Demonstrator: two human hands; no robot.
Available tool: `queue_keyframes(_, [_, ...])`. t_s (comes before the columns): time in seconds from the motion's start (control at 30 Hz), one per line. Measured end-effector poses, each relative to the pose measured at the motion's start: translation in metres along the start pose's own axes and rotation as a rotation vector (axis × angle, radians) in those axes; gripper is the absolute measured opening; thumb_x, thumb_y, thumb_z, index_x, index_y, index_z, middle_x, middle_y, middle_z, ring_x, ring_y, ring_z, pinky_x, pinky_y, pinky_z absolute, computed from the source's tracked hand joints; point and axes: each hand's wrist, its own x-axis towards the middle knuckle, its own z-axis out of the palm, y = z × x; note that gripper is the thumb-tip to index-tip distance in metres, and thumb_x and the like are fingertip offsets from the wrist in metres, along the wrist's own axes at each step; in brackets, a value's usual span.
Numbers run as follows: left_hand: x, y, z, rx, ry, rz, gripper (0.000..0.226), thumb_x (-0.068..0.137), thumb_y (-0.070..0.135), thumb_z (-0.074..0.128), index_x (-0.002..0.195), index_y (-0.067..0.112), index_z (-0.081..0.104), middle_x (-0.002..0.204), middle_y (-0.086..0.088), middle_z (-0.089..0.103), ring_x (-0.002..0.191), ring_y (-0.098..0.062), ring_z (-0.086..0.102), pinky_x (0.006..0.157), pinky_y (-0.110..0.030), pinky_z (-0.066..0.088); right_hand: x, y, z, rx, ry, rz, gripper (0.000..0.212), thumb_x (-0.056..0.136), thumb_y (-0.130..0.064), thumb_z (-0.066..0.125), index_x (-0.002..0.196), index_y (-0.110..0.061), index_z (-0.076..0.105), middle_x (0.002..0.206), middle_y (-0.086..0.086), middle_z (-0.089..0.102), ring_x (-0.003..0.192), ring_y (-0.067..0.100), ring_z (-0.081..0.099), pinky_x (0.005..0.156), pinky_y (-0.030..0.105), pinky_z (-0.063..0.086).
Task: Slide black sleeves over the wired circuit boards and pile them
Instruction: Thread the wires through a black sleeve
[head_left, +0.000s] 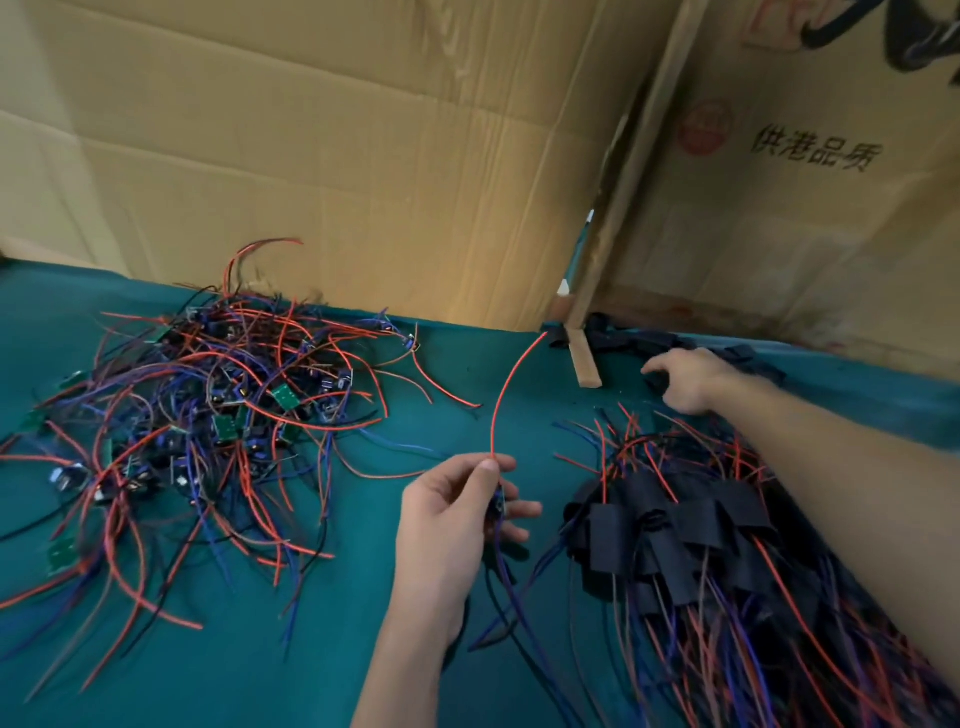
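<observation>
My left hand (457, 512) pinches a small wired circuit board (500, 506) at the table's middle; its red wire (506, 395) arcs up and away, and blue and black wires hang below. My right hand (685, 376) reaches to the far right and rests on a heap of loose black sleeves (649, 340), fingers curled down among them; I cannot tell whether it holds one. A tangled pile of bare wired boards (208, 415) lies at the left. A pile of sleeved boards (685, 525) lies at the right under my right forearm.
Green cloth (270, 675) covers the table. Cardboard walls (337, 156) stand along the back and right. A wooden strip (584, 361) leans in the corner, its foot on the cloth beside the sleeves.
</observation>
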Motion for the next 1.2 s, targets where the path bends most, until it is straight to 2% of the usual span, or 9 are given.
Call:
queue_keyframes(0.2, [0.0,0.001,0.002,0.01,-0.007,-0.009,0.023,0.102,0.008,0.052,0.09,0.005,0.072,0.068,-0.006,0.062,0.068,-0.032,0.075,0.044,-0.024,0.05,-0.007,0.009,0.002,-0.088,0.108,-0.017,0.038,0.1,-0.023,0.064,0.138,-0.021,0.061,0.141,0.014,0.057,0.118,0.035,0.061,0.097,0.042,0.054])
queue_keyframes(0.43, [-0.002,0.002,0.002,0.023,-0.015,-0.008,0.022,0.102,0.008,0.052,0.091,0.004,0.071,0.067,-0.005,0.062,0.066,-0.031,0.074,0.042,-0.025,0.05,-0.018,0.006,0.001,-0.063,0.075,-0.064,0.049,0.099,-0.038,0.065,0.136,-0.006,0.064,0.137,0.012,0.064,0.13,0.03,0.057,0.105,0.035,0.047])
queue_keyframes(0.53, [-0.002,0.003,0.003,0.032,-0.016,-0.004,0.021,0.102,0.008,0.052,0.092,0.003,0.071,0.067,-0.005,0.062,0.067,-0.031,0.074,0.043,-0.025,0.05,-0.021,0.003,0.005,-0.162,0.102,-0.106,0.03,0.102,-0.039,0.059,0.103,-0.011,0.069,0.111,0.012,0.069,0.11,0.032,0.064,0.093,0.038,0.053])
queue_keyframes(0.6, [-0.002,0.002,0.002,0.045,-0.017,0.002,0.021,0.101,0.008,0.052,0.093,0.003,0.071,0.068,-0.005,0.062,0.068,-0.032,0.074,0.044,-0.026,0.051,-0.022,-0.001,0.008,-0.242,0.117,-0.111,0.029,0.104,-0.038,0.054,0.085,-0.015,0.059,0.1,0.01,0.066,0.097,0.031,0.064,0.084,0.04,0.054])
queue_keyframes(0.73, [-0.001,0.002,0.002,0.053,-0.014,0.0,0.021,0.101,0.008,0.052,0.093,0.003,0.071,0.068,-0.006,0.062,0.068,-0.033,0.074,0.044,-0.026,0.051,-0.023,-0.007,0.007,-0.226,0.146,-0.064,0.028,0.106,-0.029,0.051,0.083,-0.013,0.05,0.096,0.012,0.061,0.089,0.034,0.062,0.074,0.039,0.05])
queue_keyframes(0.87, [-0.002,0.003,0.003,0.05,-0.023,-0.002,0.021,0.101,0.008,0.053,0.093,0.003,0.071,0.068,-0.006,0.061,0.067,-0.032,0.074,0.043,-0.026,0.05,-0.037,-0.017,-0.02,0.155,0.316,-0.051,0.028,0.101,-0.029,0.062,0.078,-0.014,0.065,0.095,0.02,0.07,0.092,0.036,0.067,0.079,0.038,0.052])
queue_keyframes(0.97, [-0.002,0.001,0.003,0.062,-0.025,-0.005,0.021,0.101,0.008,0.053,0.091,0.006,0.072,0.068,-0.005,0.062,0.066,-0.03,0.074,0.044,-0.026,0.05,-0.062,-0.042,-0.045,0.717,0.549,-0.167,0.013,0.099,-0.024,0.066,0.09,-0.019,0.074,0.088,0.003,0.077,0.081,0.024,0.074,0.078,0.035,0.059])
queue_keyframes(1.07, [-0.003,0.002,0.003,0.061,-0.032,0.004,0.021,0.101,0.008,0.053,0.091,0.005,0.072,0.068,-0.006,0.061,0.066,-0.031,0.074,0.045,-0.026,0.05,-0.097,-0.072,-0.05,1.158,0.505,-0.321,0.014,0.101,-0.016,0.063,0.089,-0.018,0.07,0.069,-0.008,0.074,0.059,0.01,0.072,0.057,0.024,0.058])
queue_keyframes(1.2, [-0.004,0.003,0.004,0.044,-0.035,0.014,0.02,0.101,0.006,0.053,0.092,0.002,0.07,0.067,-0.006,0.06,0.064,-0.03,0.073,0.044,-0.025,0.05,-0.128,-0.099,-0.032,1.357,0.466,-0.351,0.011,0.1,-0.012,0.064,0.091,-0.014,0.068,0.071,0.0,0.074,0.061,0.013,0.072,0.059,0.023,0.058])
